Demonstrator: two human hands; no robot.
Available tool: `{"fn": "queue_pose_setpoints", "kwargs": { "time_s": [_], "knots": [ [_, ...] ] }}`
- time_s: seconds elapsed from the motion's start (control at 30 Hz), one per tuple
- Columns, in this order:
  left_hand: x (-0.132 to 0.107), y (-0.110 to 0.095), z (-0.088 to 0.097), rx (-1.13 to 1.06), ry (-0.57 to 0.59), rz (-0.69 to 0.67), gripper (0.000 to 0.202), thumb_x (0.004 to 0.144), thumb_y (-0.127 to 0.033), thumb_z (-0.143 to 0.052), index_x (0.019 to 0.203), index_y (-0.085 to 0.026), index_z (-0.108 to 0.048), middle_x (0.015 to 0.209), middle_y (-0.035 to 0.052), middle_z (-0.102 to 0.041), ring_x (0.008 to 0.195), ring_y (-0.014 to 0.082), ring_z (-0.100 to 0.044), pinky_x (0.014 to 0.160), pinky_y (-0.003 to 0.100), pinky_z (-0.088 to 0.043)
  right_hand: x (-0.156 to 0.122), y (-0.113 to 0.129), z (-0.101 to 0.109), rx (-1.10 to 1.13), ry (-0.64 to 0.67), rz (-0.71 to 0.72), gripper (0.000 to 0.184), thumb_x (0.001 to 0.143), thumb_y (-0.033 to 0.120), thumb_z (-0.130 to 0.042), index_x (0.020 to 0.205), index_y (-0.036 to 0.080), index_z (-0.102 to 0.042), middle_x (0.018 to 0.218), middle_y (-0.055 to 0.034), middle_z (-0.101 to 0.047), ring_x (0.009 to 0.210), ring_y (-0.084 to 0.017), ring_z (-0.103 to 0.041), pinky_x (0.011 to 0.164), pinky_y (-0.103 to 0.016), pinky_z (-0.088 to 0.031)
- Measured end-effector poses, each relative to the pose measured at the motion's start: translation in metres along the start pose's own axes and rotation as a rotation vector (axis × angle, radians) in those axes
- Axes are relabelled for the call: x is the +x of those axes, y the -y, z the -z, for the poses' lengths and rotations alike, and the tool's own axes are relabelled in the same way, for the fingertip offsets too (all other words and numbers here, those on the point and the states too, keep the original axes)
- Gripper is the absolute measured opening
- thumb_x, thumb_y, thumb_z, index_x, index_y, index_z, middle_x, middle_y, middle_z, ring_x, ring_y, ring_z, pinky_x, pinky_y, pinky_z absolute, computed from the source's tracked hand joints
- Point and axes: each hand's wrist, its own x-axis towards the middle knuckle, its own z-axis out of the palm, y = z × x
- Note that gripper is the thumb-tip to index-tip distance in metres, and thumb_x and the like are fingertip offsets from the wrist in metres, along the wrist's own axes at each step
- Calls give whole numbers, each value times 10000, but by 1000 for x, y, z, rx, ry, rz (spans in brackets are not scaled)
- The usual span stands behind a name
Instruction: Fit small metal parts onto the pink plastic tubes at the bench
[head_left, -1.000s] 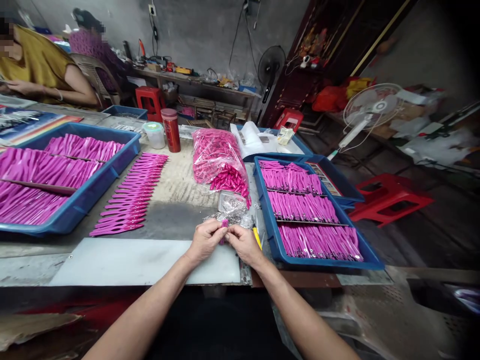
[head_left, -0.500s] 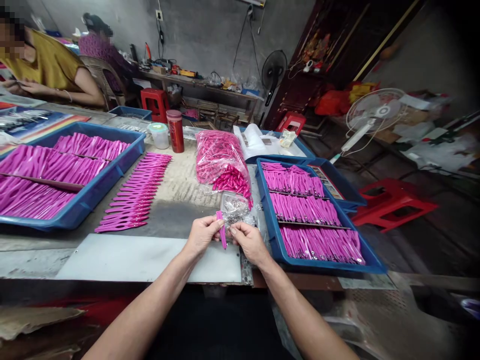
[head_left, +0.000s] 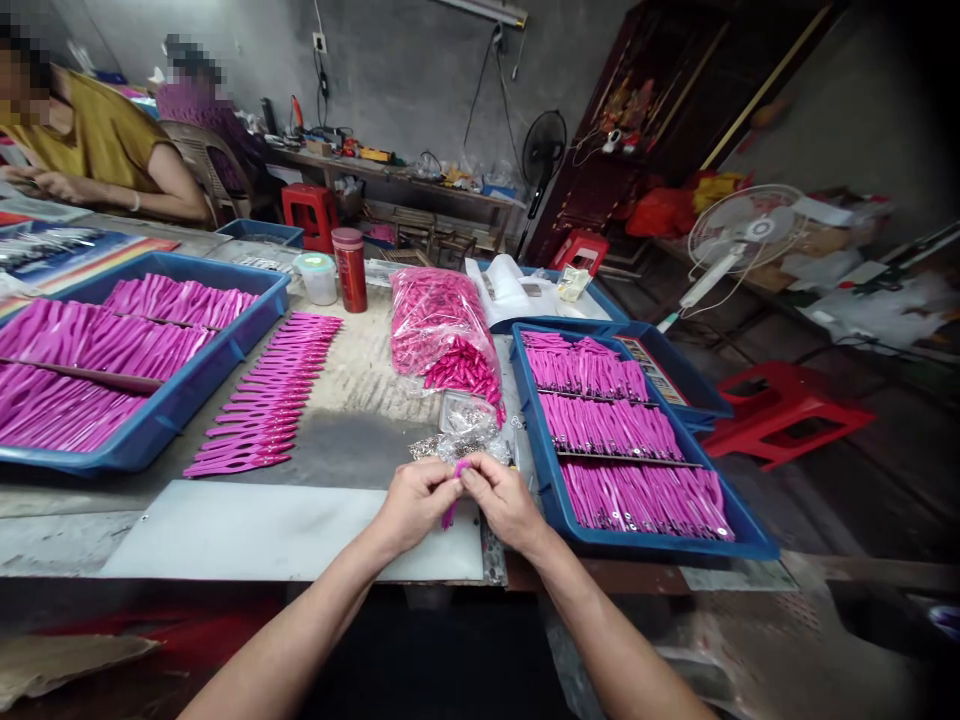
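Note:
My left hand is closed round a slim magenta plastic piece, whose lower end sticks out beneath the fingers. At the piece's upper end my right hand pinches with thumb and forefinger, touching the left fingertips. Any small part between the fingers is hidden. Just beyond the hands lie a clear bag and box of small metal parts. Behind them a clear plastic bag spills short, glossy pink pieces. To the left, a neat row of long magenta pieces lies on the table.
A white board lies along the table's front edge. Blue trays of magenta pieces stand left and right. A red tumbler and a lidded tub stand behind the row. A person in yellow sits far left.
Both hands have come slightly nearer to me and closed together. The right fingers have moved from beside the metal parts onto the piece's upper end, which the hands now mostly cover.

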Motion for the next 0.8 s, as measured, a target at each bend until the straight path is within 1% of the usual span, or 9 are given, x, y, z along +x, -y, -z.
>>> {"fn": "queue_pose_setpoints", "kwargs": {
  "time_s": [0.1, 0.23, 0.33, 0.4, 0.43, 0.5, 0.7, 0.73, 0.8],
  "knots": [
    [-7, -3, 2, 72, 112, -24, 321, 760, -228, -460, 447, -164, -488, 498, -23, -427, 533, 98, -429, 543, 200, -320, -6, 7, 5, -159, 47, 87, 181, 809, 310, -430, 720, 179, -519, 603, 21, -462, 575, -111, -431, 554, -226, -330],
    [-14, -6, 6, 87, 280, 26, 311, 771, -199, -435, 471, -148, -501, 521, -28, -442, 521, 81, -425, 543, 186, -327, -15, 9, 10, -246, 137, 166, 193, 811, 280, -425, 668, 174, -498, 598, 19, -459, 576, -104, -427, 544, -218, -321],
    [-17, -7, 8, 39, 406, 60, 269, 768, -196, -441, 520, -138, -527, 537, -33, -442, 518, 74, -421, 523, 176, -326, -20, 10, 11, -242, 218, 169, 234, 825, 296, -411, 638, 173, -480, 572, 29, -437, 556, -93, -409, 524, -208, -312],
    [-17, -6, 8, -2, 455, 77, 248, 766, -205, -451, 542, -135, -530, 551, -35, -436, 522, 73, -419, 512, 173, -326, -23, 12, 11, -238, 216, 152, 252, 824, 290, -411, 606, 174, -459, 551, 37, -414, 538, -87, -394, 509, -206, -299],
    [-18, -4, 7, -18, 459, 83, 251, 769, -213, -452, 542, -135, -525, 559, -35, -433, 528, 73, -419, 515, 173, -331, -24, 12, 10, -235, 196, 137, 254, 820, 281, -414, 591, 174, -447, 542, 41, -403, 528, -84, -385, 502, -205, -292],
    [-19, -1, 3, -28, 420, 90, 257, 778, -239, -451, 553, -135, -518, 592, -31, -435, 548, 75, -423, 532, 177, -344, -25, 12, 8, -222, 140, 89, 250, 811, 266, -422, 578, 174, -426, 535, 46, -389, 516, -78, -373, 496, -205, -283],
    [-31, 5, -19, 53, 202, 114, 210, 832, -275, -376, 718, -160, -510, 634, -26, -490, 596, 95, -452, 547, 194, -382, -29, 2, -5, -126, -40, -94, 249, 805, 290, -408, 584, 176, -405, 519, 52, -374, 507, -80, -366, 489, -204, -278],
    [-33, 6, -22, 77, 154, 91, 192, 836, -269, -372, 753, -165, -510, 660, -19, -512, 612, 98, -468, 562, 198, -395, -30, 0, -7, -102, -66, -125, 257, 804, 304, -407, 581, 177, -402, 514, 53, -366, 504, -81, -361, 486, -205, -278],
    [-35, 8, -29, 164, 53, -2, 150, 835, -250, -384, 831, -172, -512, 727, 2, -547, 655, 107, -501, 598, 207, -419, -30, -3, -12, -50, -116, -179, 275, 800, 333, -408, 573, 179, -397, 510, 55, -353, 502, -83, -353, 481, -207, -279]
  ]
}}
